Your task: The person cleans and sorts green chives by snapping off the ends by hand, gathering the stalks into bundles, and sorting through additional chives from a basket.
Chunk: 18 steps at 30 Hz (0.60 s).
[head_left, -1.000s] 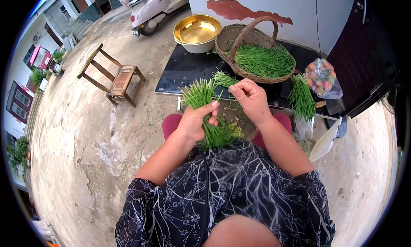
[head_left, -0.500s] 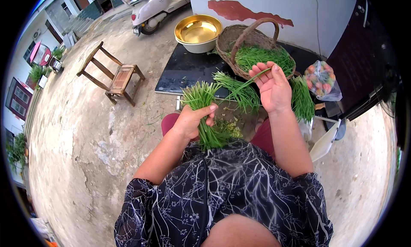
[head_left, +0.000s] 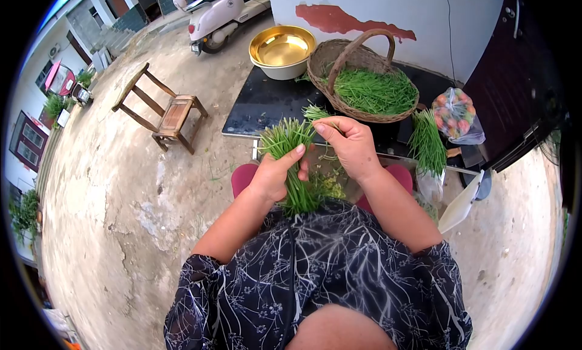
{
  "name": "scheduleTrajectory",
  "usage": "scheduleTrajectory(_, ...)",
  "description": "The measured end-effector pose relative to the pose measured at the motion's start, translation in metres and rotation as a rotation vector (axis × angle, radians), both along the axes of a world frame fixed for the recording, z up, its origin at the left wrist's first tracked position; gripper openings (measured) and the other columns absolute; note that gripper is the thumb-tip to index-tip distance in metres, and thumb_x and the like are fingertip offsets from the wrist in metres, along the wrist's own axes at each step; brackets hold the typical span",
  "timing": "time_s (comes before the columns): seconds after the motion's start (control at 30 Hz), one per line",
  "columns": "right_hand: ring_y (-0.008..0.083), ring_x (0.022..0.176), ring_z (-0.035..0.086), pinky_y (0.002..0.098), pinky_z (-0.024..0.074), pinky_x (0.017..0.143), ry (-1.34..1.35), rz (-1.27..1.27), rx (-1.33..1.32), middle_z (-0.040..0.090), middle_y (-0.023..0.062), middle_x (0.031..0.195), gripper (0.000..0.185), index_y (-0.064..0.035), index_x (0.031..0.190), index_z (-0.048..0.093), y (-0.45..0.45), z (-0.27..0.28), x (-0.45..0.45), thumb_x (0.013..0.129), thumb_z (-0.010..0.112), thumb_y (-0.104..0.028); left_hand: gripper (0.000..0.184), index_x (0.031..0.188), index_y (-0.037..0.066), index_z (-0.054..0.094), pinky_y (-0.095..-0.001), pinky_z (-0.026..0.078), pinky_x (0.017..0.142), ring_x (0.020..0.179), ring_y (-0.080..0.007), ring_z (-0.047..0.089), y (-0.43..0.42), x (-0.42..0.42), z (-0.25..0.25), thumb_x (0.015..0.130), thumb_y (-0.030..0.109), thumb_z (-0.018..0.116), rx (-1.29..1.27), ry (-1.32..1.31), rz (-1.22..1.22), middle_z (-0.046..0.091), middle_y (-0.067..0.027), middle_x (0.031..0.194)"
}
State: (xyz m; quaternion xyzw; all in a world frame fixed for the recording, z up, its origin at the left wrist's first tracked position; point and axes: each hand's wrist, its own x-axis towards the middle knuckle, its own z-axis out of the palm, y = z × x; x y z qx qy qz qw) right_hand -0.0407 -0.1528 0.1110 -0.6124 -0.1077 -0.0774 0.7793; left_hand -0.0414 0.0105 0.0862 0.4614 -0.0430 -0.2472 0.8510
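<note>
My left hand [head_left: 276, 173] is wrapped round a thick bunch of green stalks [head_left: 293, 192], their pale cut ends pointing up and away from me. Just right of those ends, my right hand [head_left: 347, 141] is closed in a pinch at a thin stalk by the bunch's top edge. Behind it, a small pile of loose stalks [head_left: 314, 113] on the black table [head_left: 257, 104] is partly hidden by the hand. A wicker basket [head_left: 318, 64] with a tall handle holds many more green stalks. Another bundle of stalks [head_left: 428, 143] hangs over the table's edge at the right.
A gold basin [head_left: 282, 46] sits in a white one at the table's back left. A plastic bag of round red and green things [head_left: 453, 112] lies right of the basket. A wooden chair [head_left: 174, 112] and a scooter [head_left: 221, 16] stand to the left.
My right hand, raised with a stalk near the basket half a second ago, has come back left to the bunch and closed. My left hand has kept its hold on the bunch.
</note>
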Motion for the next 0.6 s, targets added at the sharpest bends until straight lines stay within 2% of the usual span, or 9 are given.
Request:
scheduleTrajectory(0.07, 0.0033, 0.065, 0.05, 0.018, 0.0407, 0.059, -0.041, -0.044, 0.015, 0.059, -0.0027, 0.076, 0.016, 0.0002, 0.09, 0.064, -0.003, -0.003, 0.002, 0.081, 0.063, -0.013, 0.017, 0.093, 0.003, 0.055, -0.03, 0.044, 0.055, 0.059, -0.0158, 0.052, 0.006, 0.009, -0.01, 0.084, 0.017, 0.057, -0.046, 0.026, 0.016, 0.054, -0.0052, 0.071)
scheduleTrajectory(0.13, 0.0005, 0.053, 0.042, 0.0161, 0.0324, 0.047, 0.135, -0.062, 0.22, 0.055, -0.0046, 0.067, 0.015, -0.0009, 0.089, 0.064, -0.009, 0.004, -0.002, 0.081, 0.063, -0.014, 0.018, 0.094, 0.004, 0.053, -0.0333, 0.046, 0.059, 0.061, -0.0176, 0.053, 0.012, 0.015, -0.016, 0.086, 0.02, 0.054, -0.095, 0.053, 0.028, 0.054, -0.0064, 0.072)
scheduleTrajectory(0.17, -0.0011, 0.045, 0.031, 0.017, 0.0218, 0.04, 0.115, -0.063, 0.274, 0.049, -0.0076, 0.058, 0.014, -0.002, 0.089, 0.063, -0.015, -0.001, 0.003, 0.081, 0.063, -0.014, 0.017, 0.091, 0.005, 0.053, -0.0345, 0.046, 0.061, 0.065, -0.0183, 0.054, 0.014, 0.017, -0.016, 0.086, 0.021, 0.055, -0.097, 0.075, 0.126, 0.055, -0.0073, 0.075)
scheduleTrajectory(0.2, -0.0006, 0.042, 0.028, 0.0184, 0.0196, 0.038, 0.119, -0.121, 0.333, 0.043, -0.0093, 0.053, 0.015, -0.0016, 0.089, 0.063, -0.02, -0.001, 0.006, 0.081, 0.063, -0.014, 0.016, 0.089, 0.005, 0.053, -0.0357, 0.047, 0.064, 0.069, -0.019, 0.055, 0.017, 0.019, -0.017, 0.086, 0.021, 0.055, -0.098, 0.098, 0.223, 0.057, -0.0081, 0.078)
scheduleTrajectory(0.27, -0.0012, 0.044, 0.029, 0.0173, 0.0196, 0.039, 0.084, -0.234, 0.348, 0.047, -0.0083, 0.058, 0.015, -0.0014, 0.09, 0.063, -0.037, 0.0, 0.009, 0.082, 0.063, -0.014, 0.014, 0.082, 0.006, 0.054, -0.0357, 0.046, 0.073, 0.083, -0.0186, 0.056, 0.028, 0.033, -0.025, 0.084, 0.019, 0.057, -0.144, 0.096, 0.428, 0.06, -0.009, 0.087)
scheduleTrajectory(0.3, -0.0007, 0.052, 0.039, 0.0151, 0.0298, 0.046, 0.05, -0.289, 0.329, 0.056, -0.0049, 0.067, 0.015, -0.0003, 0.09, 0.064, -0.045, -0.002, 0.012, 0.082, 0.063, -0.013, 0.011, 0.081, 0.006, 0.054, -0.035, 0.046, 0.074, 0.084, -0.0188, 0.056, 0.038, 0.042, -0.031, 0.083, 0.016, 0.058, -0.109, 0.08, 0.541, 0.06, -0.0089, 0.089)
scheduleTrajectory(0.33, -0.0007, 0.052, 0.039, 0.0151, 0.0298, 0.046, 0.05, -0.294, 0.329, 0.056, -0.0049, 0.067, 0.015, -0.0003, 0.09, 0.064, -0.048, -0.004, 0.013, 0.082, 0.063, -0.013, 0.009, 0.081, 0.006, 0.054, -0.0342, 0.046, 0.075, 0.084, -0.019, 0.056, 0.047, 0.048, -0.036, 0.082, 0.013, 0.059, -0.073, 0.064, 0.655, 0.06, -0.0089, 0.09)
scheduleTrajectory(0.43, 0.0043, 0.073, 0.052, 0.0189, 0.0418, 0.07, -0.02, -0.339, -0.033, 0.062, 0.0001, 0.081, 0.015, 0.0012, 0.089, 0.065, -0.047, -0.008, 0.014, 0.081, 0.063, -0.011, 0.01, 0.083, 0.006, 0.053, -0.0321, 0.045, 0.071, 0.08, -0.0163, 0.056, 0.055, 0.049, -0.037, 0.078, 0.004, 0.062, 0.031, -0.092, 0.71, 0.061, -0.0117, 0.096)
scheduleTrajectory(0.6, 0.0036, 0.07, 0.051, 0.019, 0.0415, 0.066, 0.165, -0.026, -0.035, 0.062, -0.001, 0.079, 0.016, 0.0012, 0.088, 0.065, -0.015, -0.004, 0.001, 0.082, 0.062, -0.014, 0.014, 0.083, 0.003, 0.054, -0.0271, 0.045, 0.068, 0.077, -0.0126, 0.054, 0.014, 0.014, -0.003, 0.074, -0.001, 0.064, 0.125, -0.261, 0.383, 0.06, -0.0124, 0.1)
